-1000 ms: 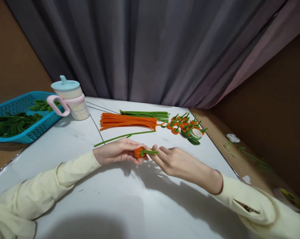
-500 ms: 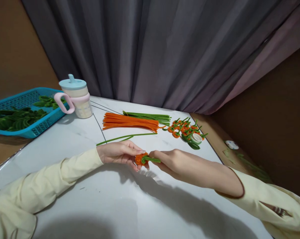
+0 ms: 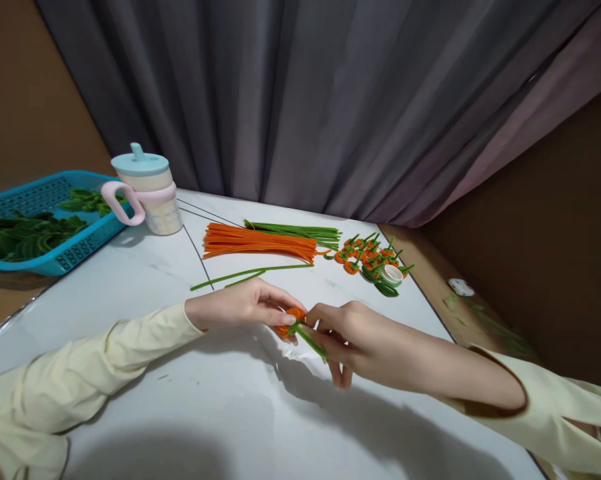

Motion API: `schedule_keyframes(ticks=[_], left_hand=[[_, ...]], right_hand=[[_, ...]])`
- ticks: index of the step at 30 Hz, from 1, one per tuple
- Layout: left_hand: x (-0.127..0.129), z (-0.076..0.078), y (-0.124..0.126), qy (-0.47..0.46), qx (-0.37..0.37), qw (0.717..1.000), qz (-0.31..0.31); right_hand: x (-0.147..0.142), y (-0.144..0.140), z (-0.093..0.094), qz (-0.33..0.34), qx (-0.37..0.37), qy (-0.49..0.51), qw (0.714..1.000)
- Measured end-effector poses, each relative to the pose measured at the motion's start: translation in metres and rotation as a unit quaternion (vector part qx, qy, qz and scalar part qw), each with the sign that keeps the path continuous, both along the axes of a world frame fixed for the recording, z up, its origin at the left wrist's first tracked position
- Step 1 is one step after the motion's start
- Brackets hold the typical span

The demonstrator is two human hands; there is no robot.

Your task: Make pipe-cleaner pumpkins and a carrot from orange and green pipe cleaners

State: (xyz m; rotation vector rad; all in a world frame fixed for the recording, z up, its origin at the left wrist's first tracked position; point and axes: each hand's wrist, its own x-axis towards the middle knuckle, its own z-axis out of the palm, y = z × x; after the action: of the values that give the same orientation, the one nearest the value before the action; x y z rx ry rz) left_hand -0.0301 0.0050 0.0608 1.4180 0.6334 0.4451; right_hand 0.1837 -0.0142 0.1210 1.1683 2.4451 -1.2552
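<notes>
A dark grey-purple curtain (image 3: 260, 100) hangs in folds behind a white, marble-patterned worktop (image 3: 260, 407). Above the worktop's near middle, between the two hands, is a small, round, fuzzy orange flower-like piece (image 3: 296, 312) with a short green stem (image 3: 311, 341) slanting down to the right. The left hand (image 3: 248, 303) is clamped on its orange part, thumb on top. The right hand (image 3: 355, 333) has its fingertips pinched on the piece near the base of the stem, its lower fingers hanging free. Just beyond the left hand lie long, thin, fuzzy green strips (image 3: 230, 277). Farther back rests a bundle of straight, fuzzy orange stems (image 3: 260, 242), a green bundle (image 3: 305, 232) behind it. To the right, a cluster of small orange heads with green stalks (image 3: 351, 267) sits beside dark green loops (image 3: 385, 288) and a white ring-shaped roll (image 3: 392, 274). At left stand a blue-lidded cup with a pink handle (image 3: 163, 217) and a blue perforated plastic basket (image 3: 75, 257) holding green leaf-like pieces (image 3: 35, 237).
</notes>
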Motion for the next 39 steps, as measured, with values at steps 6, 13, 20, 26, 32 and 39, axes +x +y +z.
schedule_keyframes(ticks=[6,13,20,26,32,39], left_hand=[[0.003,-0.003,-0.001,-0.036,-0.014,0.999,0.025],[0.004,0.002,-0.006,-0.021,-0.058,0.998,0.021],[0.004,0.005,-0.005,-0.015,-0.053,0.998,0.009],[0.005,0.003,-0.006,-0.011,-0.051,0.998,0.036],[0.007,-0.001,-0.01,-0.008,-0.025,0.998,0.049],[0.012,-0.015,-0.008,-0.024,-0.036,0.996,0.076]], right_hand=[[0.008,-0.011,-0.019,-0.027,0.095,0.044,0.994],[0.011,-0.009,-0.025,0.002,0.163,0.007,0.987],[0.004,-0.005,-0.017,-0.014,0.156,0.021,0.987],[0.01,-0.019,-0.014,0.155,0.342,-0.088,0.923],[0.008,-0.023,-0.015,0.202,0.36,-0.114,0.904],[0.007,-0.009,-0.049,-0.12,0.029,0.125,0.985]])
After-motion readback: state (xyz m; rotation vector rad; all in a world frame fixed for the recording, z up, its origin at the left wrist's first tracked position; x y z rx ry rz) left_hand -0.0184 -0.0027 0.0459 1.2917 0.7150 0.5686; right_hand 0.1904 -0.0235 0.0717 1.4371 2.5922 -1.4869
